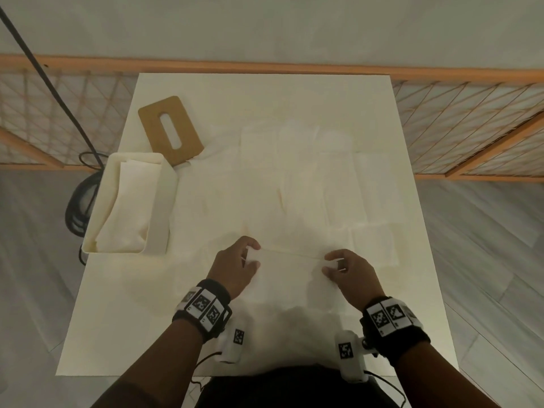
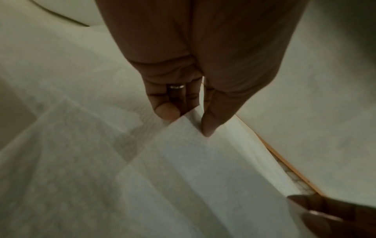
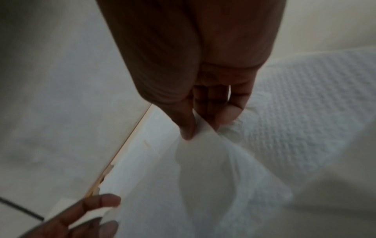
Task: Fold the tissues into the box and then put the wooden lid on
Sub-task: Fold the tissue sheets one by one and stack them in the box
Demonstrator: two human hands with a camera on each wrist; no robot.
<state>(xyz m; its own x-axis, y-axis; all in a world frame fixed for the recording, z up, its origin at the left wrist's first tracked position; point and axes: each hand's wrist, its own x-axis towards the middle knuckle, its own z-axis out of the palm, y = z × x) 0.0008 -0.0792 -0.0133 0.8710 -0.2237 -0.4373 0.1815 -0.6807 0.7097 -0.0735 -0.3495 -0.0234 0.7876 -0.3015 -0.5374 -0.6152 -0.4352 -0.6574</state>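
A black strap [image 1: 203, 307] was worn around the left wrist, and a row of white tags printed with black square-patterned markers was fixed across its top. A matching black strap [image 1: 394, 322] with the same kind of marker tags was worn on the right wrist. A small white camera housing [image 1: 232, 343], marked with one more square code, was mounted under the left strap, and a similar white housing [image 1: 350, 357] was mounted under the right one. Thin black cables were seen trailing from both housings toward the body. A metallic ring [image 2: 176, 87] was worn on a finger of the left hand [image 2: 183, 67]. Dark clothing [image 1: 288, 387] was visible at the bottom edge of the head view.
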